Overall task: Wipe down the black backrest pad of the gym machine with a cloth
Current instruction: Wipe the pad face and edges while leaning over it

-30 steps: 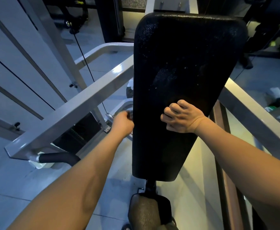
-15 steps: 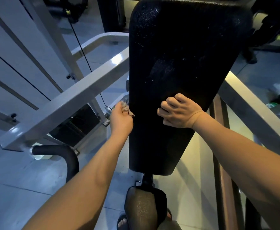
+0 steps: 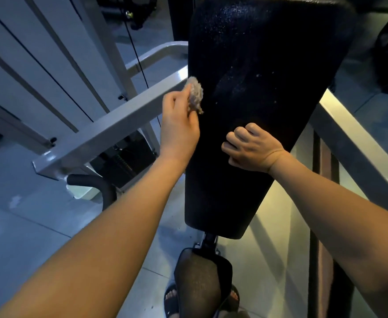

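The left hand (image 3: 179, 125) pinches a crumpled cloth (image 3: 195, 95) in its fingers against the left edge of the black backrest pad (image 3: 268, 65). The right hand (image 3: 250, 148) rests mid-pad, fingers curled, apparently holding nothing. So small a wad could slip free, or miss the pad's speckled upper part.

The backrest pad (image 3: 268, 65) is a long black cushion with a grainy surface, wide at twelve o'clock and tapering to a narrower, rounded end at six o'clock. Pale flecks dot its upper half. The cloth (image 3: 195, 94) is a small, crumpled, greyish wad in the grip of the left hand (image 3: 179, 125), touching the pad's edge at nine o'clock.
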`<move>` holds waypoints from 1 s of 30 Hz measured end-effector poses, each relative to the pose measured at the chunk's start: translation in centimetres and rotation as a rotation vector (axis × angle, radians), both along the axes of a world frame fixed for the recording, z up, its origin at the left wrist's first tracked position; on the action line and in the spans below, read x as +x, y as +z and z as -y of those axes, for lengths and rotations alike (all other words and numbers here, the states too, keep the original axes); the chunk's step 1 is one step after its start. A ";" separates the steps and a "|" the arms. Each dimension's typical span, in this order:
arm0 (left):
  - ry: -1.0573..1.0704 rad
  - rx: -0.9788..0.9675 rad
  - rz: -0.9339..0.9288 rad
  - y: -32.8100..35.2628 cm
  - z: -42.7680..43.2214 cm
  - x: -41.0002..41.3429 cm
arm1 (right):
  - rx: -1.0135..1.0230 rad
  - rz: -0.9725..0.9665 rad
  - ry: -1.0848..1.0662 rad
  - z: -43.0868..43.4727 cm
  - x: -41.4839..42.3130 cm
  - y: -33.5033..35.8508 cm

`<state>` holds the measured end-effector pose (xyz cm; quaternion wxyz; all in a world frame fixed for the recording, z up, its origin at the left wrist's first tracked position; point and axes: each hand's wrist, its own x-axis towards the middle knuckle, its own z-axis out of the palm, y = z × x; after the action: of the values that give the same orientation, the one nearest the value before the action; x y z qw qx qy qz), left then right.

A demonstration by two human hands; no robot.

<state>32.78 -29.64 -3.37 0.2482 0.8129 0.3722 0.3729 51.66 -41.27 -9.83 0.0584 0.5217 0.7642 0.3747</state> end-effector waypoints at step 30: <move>0.019 0.183 -0.078 2.7 3.5 5.1 | -0.089 -0.399 -0.391 8.4 1.6 1.9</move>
<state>37.90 -33.18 -0.64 0.1547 0.8426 0.3536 0.3756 53.24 -49.69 -7.93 0.0006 0.7195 0.6613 0.2124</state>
